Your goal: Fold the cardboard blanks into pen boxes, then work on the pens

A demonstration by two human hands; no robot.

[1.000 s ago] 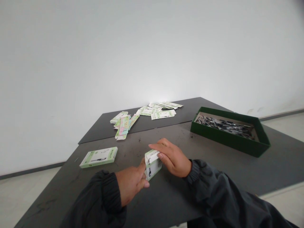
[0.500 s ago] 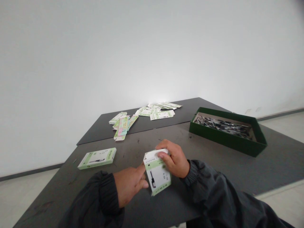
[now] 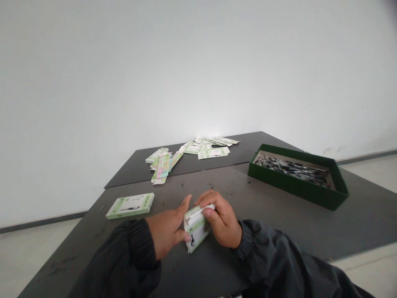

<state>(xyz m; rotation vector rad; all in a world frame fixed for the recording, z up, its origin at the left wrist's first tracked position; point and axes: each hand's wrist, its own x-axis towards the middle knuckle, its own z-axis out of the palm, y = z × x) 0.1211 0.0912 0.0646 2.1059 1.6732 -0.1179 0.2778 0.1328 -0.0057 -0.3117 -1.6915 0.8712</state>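
Observation:
A small white-and-green printed carton (image 3: 196, 232) is tilted in front of me, with a white flap along its top. My right hand (image 3: 221, 217) grips its upper right part, thumb on the near face and fingers over the far side. At the left end, my left hand (image 3: 169, 229) holds the carton between its thumb, on the near face, and its fingers, partly hidden behind. The index finger of that hand points upward. A similar closed carton (image 3: 130, 205) lies flat on the table to the left.
The dark table (image 3: 279, 231) carries a green open box (image 3: 297, 186) of thin black-and-clear pieces at right. Several flat green-and-white cartons (image 3: 214, 152) lie at the back. Left of them is a pile of pink and green cartons (image 3: 163, 165). A white wall stands behind.
The carton has tipped so that its front face shows less and its top shows more. My left thumb has come onto its near face, and the left index finger has risen.

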